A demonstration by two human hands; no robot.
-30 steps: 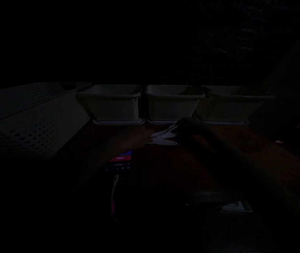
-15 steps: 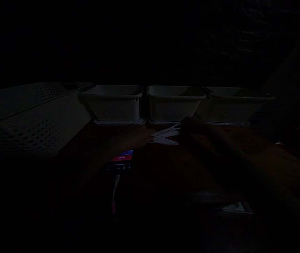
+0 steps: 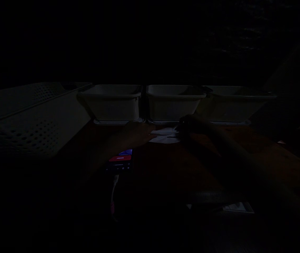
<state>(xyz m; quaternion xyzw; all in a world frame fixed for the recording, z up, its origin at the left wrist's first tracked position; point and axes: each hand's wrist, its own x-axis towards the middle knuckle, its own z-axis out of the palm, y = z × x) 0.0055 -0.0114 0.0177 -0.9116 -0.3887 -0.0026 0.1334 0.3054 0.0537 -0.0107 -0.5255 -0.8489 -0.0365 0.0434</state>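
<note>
No legible text anywhere. Phone [image 3: 119, 166] screen, left of center: pale lettering on a red bar [image 3: 120, 158], too small to read.

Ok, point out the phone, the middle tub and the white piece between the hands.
Phone [image 3: 120, 159]: head view, on the red band of its lit screen.
Middle tub [image 3: 169, 108]: head view, on its front wall.
White piece [image 3: 164, 139]: head view, on its lower, nearer part.

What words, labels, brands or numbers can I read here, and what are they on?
Nothing is legible.
Phone, red band: white characters, too small and blurred to read.
Phone, dark strip below it: a faint line, too small to read.
Three pale tubs: no lettering visible in this gloom.
White piece: no lettering visible.
</note>
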